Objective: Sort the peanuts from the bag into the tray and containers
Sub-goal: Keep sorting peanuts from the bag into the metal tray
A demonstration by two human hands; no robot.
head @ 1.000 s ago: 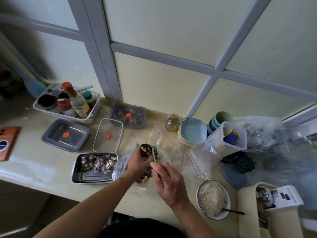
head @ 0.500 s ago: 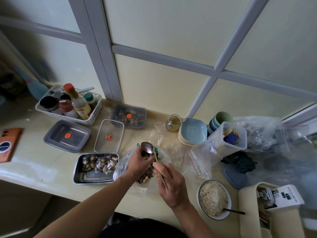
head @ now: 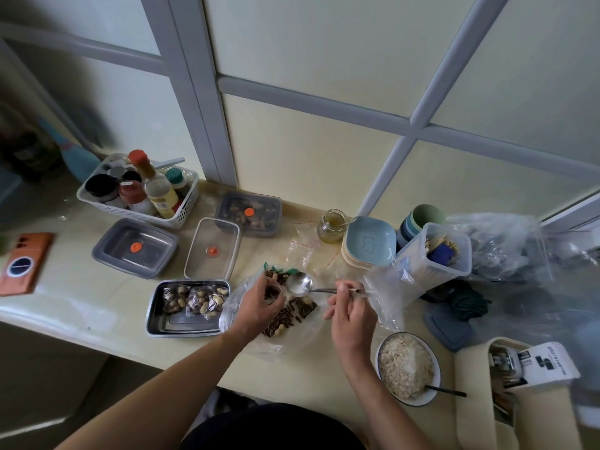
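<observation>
While the left hand (head: 259, 303) grips the mouth of the clear bag (head: 232, 311), right hand (head: 352, 316) pinching the spoon (head: 298, 284) by its handle, bowl empty above the bag, peanuts (head: 279, 331) inside among dark seeds (head: 292, 315), tray (head: 156, 328) just beside

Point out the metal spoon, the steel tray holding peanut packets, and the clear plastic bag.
Shiny metal spoon (head: 298, 284), head view, on its bowl.
Rectangular steel tray (head: 150, 311), head view, on its left rim.
Clear plastic bag (head: 289, 342), head view, on its near plastic wall.
</observation>
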